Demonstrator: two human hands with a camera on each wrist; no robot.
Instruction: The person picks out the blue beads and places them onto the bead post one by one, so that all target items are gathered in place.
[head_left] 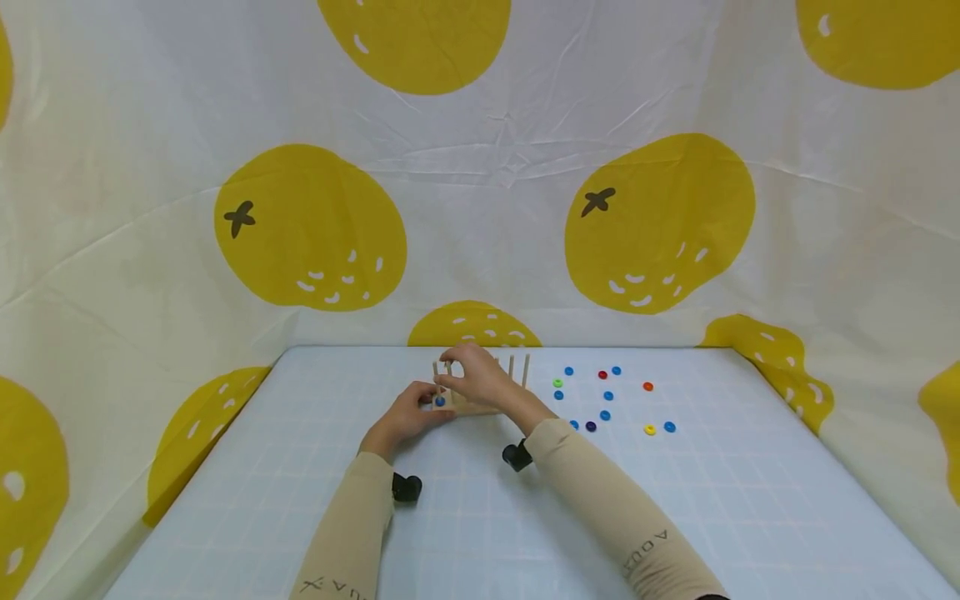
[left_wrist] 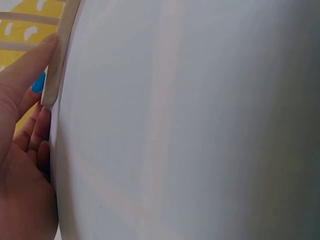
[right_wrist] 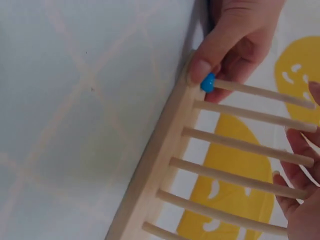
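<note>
A wooden peg rack [head_left: 478, 409] with a row of upright pegs stands toward the back of the table. My left hand [head_left: 408, 413] grips the left end of its base, thumb along the front edge and fingers behind, as the left wrist view also shows. Low on the end peg sits a blue ring [right_wrist: 207, 82], right beside the left thumb. My right hand [head_left: 482, 380] reaches over the rack, its loosely bent fingers [right_wrist: 300, 150] around the tops of the left pegs. Nothing shows between those fingers in the right wrist view; the other pegs there carry no rings.
Right of the rack, loose rings lie scattered: several blue ones [head_left: 608, 396], a green ring [head_left: 557, 383], a red ring [head_left: 602, 375], an orange ring [head_left: 648, 387], a yellow ring [head_left: 649, 430] and a dark purple ring [head_left: 591, 427]. A patterned curtain [head_left: 480, 217] hangs behind the table [head_left: 465, 517].
</note>
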